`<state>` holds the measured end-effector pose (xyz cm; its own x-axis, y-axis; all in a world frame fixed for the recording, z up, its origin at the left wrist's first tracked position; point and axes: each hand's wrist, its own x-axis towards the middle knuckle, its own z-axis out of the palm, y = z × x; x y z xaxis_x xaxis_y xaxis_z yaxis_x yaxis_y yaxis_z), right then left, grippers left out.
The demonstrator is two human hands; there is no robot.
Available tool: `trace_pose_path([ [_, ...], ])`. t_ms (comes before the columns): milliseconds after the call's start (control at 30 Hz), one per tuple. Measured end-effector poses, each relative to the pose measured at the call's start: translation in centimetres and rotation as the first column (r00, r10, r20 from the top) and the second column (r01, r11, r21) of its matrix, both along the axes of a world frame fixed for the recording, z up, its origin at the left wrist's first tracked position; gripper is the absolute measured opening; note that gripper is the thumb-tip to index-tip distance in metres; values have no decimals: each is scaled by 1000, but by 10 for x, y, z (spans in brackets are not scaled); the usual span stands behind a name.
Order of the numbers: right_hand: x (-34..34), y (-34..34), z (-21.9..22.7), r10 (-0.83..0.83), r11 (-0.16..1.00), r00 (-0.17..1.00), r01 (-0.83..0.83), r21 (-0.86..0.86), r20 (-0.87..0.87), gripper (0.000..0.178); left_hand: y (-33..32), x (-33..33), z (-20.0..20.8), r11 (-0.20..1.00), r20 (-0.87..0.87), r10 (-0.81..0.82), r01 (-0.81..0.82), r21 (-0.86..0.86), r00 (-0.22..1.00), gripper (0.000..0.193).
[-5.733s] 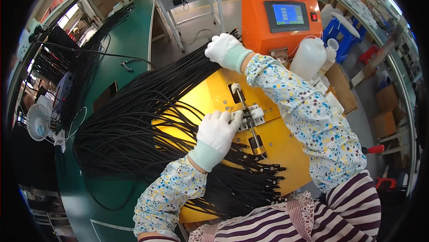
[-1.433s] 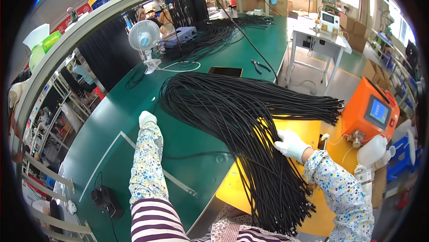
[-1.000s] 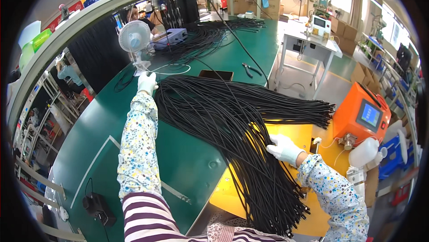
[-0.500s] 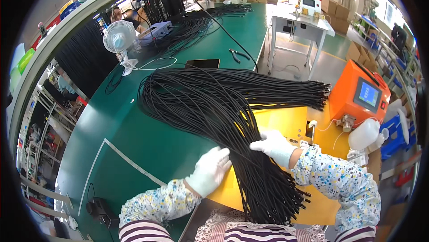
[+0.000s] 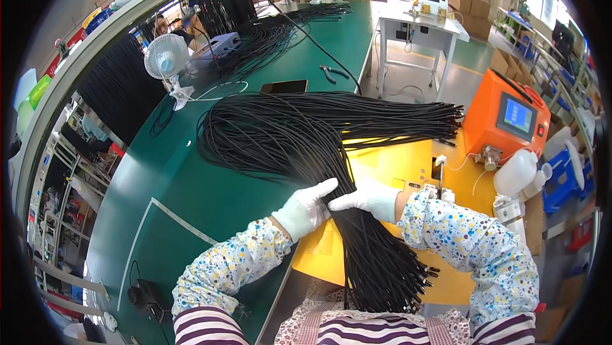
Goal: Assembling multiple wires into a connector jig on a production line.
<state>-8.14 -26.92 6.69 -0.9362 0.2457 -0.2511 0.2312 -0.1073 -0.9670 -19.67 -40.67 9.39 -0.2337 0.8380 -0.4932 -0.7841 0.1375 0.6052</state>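
Left hand (image 5: 301,212) and right hand (image 5: 371,200) clasp the black cable bundle (image 5: 322,154), which could splay loose if gripped unevenly.

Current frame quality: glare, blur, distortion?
Head view: upper-right windows washed out; head view: pale sheen on the green table, its left edge bowed toward the fisheye rim; head view: black cables smeared near the left hand, probably motion blur.

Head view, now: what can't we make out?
Head view:
Left hand: fingertips except thumb hidden behind black cable bundle.
Right hand: same, bundle in front.
Cable connectors: too small to tell their type.
Screen on orange machine: too small to read.
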Motion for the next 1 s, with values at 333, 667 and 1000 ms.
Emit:
trace_pose_path([
  [333,28,-27,46,-6,989,997,-5,-150,-73,37,-7,21,25,977,-314,-164,110,-181,935,34],
  [667,28,-17,26,-152,988,988,151,17,26,34,19,27,10,931,-505,-179,-20,-363,844,32],
  [1000,41,-27,35,-134,991,991,134,-20,-17,38,28,43,31,969,-453,-57,-60,-239,890,39],
])
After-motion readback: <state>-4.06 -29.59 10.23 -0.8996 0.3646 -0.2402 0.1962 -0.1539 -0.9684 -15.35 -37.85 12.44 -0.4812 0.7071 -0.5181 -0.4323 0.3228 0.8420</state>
